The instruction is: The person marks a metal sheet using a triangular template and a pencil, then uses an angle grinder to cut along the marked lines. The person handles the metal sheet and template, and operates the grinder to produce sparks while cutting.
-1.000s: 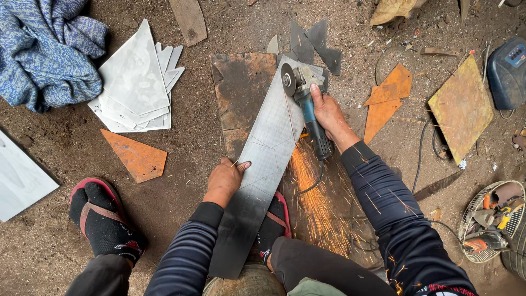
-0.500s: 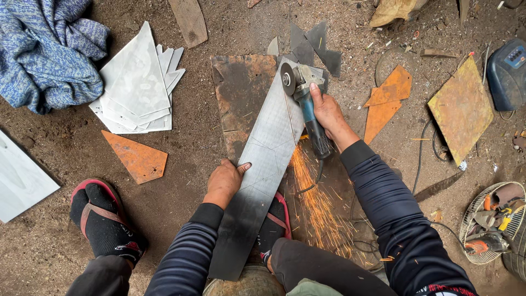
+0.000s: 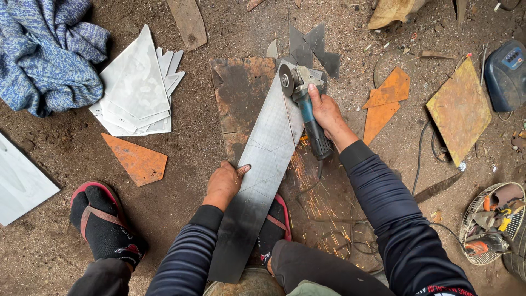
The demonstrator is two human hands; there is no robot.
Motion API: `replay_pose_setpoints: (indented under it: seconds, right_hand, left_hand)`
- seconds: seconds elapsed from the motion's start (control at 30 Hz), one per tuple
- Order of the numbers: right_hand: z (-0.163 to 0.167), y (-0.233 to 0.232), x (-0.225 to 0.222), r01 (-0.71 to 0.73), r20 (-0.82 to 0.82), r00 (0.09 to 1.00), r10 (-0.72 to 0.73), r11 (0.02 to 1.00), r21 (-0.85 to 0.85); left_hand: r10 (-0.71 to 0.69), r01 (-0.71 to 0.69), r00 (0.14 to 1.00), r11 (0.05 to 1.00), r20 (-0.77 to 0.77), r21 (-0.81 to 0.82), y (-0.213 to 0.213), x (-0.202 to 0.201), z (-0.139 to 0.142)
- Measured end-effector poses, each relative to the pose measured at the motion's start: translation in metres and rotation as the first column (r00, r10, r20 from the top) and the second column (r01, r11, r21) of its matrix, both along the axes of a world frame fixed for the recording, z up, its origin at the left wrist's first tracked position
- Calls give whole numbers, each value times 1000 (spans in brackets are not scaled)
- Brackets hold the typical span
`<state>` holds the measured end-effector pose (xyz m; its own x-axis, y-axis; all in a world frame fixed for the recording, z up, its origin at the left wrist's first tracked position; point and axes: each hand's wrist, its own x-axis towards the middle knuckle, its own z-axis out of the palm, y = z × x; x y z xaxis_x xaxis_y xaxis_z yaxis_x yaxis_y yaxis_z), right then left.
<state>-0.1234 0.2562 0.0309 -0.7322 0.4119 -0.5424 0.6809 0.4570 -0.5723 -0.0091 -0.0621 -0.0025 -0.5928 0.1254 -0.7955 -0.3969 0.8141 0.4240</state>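
Observation:
A long grey metal strip (image 3: 263, 164) lies slanted over a rusty steel plate (image 3: 241, 93) on the dirt floor. My left hand (image 3: 223, 183) presses flat on the strip's left edge near its middle. My right hand (image 3: 325, 112) grips the blue body of an angle grinder (image 3: 301, 101); its disc (image 3: 286, 79) sits at the strip's far end. Orange sparks (image 3: 307, 181) fly back toward me along the right side of the strip. My right foot in a red sandal (image 3: 276, 225) stands beside the strip's near end.
A stack of cut grey metal pieces (image 3: 139, 90) and a blue cloth (image 3: 46, 55) lie at the left. Rusty orange offcuts (image 3: 137, 161) (image 3: 386, 101) (image 3: 460, 109) are scattered around. My left foot (image 3: 101, 222) is at lower left. A fan guard holding tools (image 3: 490, 222) sits at the right.
The grinder keeps running at the strip's far end and the spark spray shifts slightly. Both hands hold nearly the same positions.

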Motion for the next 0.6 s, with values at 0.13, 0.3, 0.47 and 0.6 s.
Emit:
replay_pose_setpoints:
  seconds: [0.13,0.3,0.47,0.6]
  right_hand:
    - [-4,2,-1,-88,-81,992,94,993,80]
    - [2,-2,-2,-38,-46,998,38,999,3]
    - [5,-6,-3,26,-13,1000,-27,997,-69]
    - [-1,-2,-6,-68,-54,996,73,994,91]
  left_hand:
    - [4,-4,999,1000,43,-1,0,-3,5]
    - [3,-3,999,1000,40,-3,0,-3,7]
    - [8,-7,999,1000,36,-3,0,-3,3]
    - [6,-5,1000,1000,29,-7,0,-2,1]
